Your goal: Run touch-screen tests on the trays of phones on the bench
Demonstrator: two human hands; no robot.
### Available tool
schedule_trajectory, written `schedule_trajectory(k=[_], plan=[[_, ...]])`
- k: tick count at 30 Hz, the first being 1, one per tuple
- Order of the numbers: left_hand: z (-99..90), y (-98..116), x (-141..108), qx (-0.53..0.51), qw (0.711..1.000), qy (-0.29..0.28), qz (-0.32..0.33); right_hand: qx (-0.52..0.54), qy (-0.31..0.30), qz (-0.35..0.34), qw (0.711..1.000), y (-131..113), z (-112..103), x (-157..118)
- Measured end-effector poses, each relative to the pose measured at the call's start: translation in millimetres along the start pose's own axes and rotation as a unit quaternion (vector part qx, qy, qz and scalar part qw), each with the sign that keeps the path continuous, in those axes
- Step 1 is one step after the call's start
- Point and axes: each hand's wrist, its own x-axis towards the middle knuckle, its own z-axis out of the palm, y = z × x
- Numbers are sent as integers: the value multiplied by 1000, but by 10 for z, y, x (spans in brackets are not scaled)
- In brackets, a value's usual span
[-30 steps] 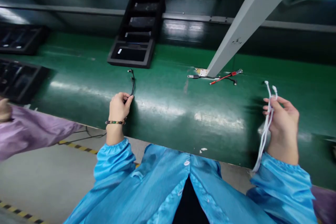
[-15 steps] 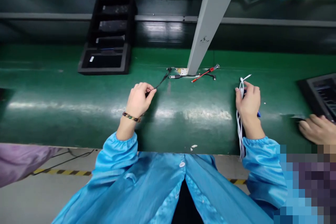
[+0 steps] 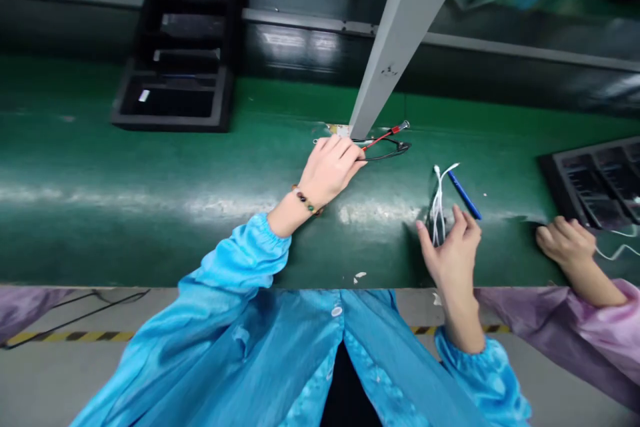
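Half a second on: left hand now before the grey post's foot, fingers bent over black cable; grip hidden, cannot tell. Red cable just right of post. Farther right, white cables on counter, right hand now spread wide around them, apparently released. Blue stick beyond. Black tray left of post. Post likely hampers reaching behind.

left hand: nearer post | right hand: unclasped white cable
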Motion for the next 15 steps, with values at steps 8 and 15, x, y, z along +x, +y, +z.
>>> schedule_trajectory(k=[8, 15], plan=[[669, 54, 323, 9, 999, -26, 40, 57, 52, 89, 993, -4, 295, -308], [652, 7, 174, -47, 997, -19, 62, 99, 71, 114, 986, 76, 133, -21]])
